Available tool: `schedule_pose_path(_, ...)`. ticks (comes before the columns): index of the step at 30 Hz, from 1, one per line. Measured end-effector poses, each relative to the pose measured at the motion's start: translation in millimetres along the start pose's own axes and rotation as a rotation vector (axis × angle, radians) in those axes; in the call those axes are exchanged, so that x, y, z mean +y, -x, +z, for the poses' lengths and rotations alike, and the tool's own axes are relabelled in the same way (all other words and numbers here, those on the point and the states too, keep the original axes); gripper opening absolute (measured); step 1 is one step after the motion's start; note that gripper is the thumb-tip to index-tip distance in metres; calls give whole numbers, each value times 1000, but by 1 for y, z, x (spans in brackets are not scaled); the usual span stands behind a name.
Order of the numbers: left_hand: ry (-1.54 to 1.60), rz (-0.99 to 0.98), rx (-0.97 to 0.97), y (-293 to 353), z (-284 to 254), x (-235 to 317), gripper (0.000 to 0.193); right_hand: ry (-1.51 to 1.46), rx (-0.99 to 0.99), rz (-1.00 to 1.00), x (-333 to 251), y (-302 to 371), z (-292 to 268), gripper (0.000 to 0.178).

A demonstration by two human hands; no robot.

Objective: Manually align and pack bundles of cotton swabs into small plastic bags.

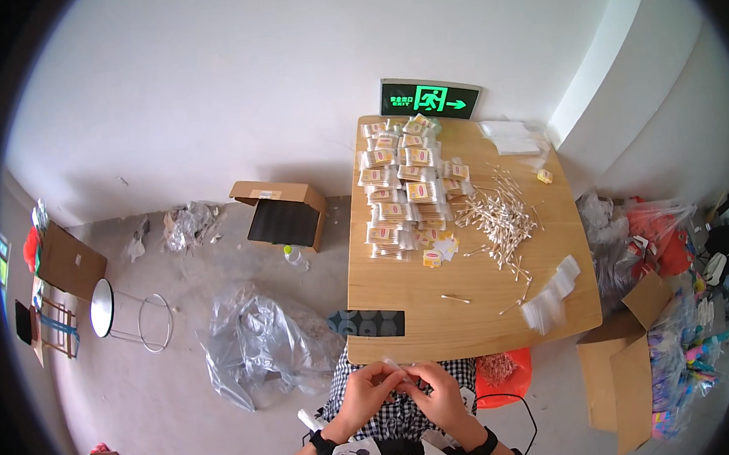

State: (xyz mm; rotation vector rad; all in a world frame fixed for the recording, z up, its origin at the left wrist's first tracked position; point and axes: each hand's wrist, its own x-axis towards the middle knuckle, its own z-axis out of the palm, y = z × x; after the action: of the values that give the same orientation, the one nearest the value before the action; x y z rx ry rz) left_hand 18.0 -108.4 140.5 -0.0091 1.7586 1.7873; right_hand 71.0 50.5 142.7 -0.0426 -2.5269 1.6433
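Over my lap, in front of the table's near edge, my left hand [369,394] and my right hand [437,394] meet with fingertips pinched together. Between them is a small whitish, see-through plastic bag [393,363], mostly hidden by the fingers. On the wooden table [417,295] lies a loose heap of cotton swabs [503,220]. Stacked packs of cotton swabs [392,212] with yellow-and-white labels fill its left side. Small printed cards [444,246] lie between packs and heap. Flat clear plastic bags [552,296] lie near the right edge, and a single swab [456,298] lies apart.
A dark patterned pad [371,323] lies at the table's near left corner. Below the near edge hangs a red bag [516,376] of swabs. An opened carton [627,370] stands right, another carton [277,211] left. A large clear plastic sheet [263,340] and a stool [105,307] occupy the left floor.
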Motion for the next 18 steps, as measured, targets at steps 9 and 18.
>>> schedule_pose_path(9, -319, 322, 60, 0, -6, -10, 12, -557, -82, 380, 17, -8, 3, 16)
schedule_pose_path(18, -369, 193, -108, -1, -6, -2, 17, 206, 32, -12, 7, -11, 4, 10)
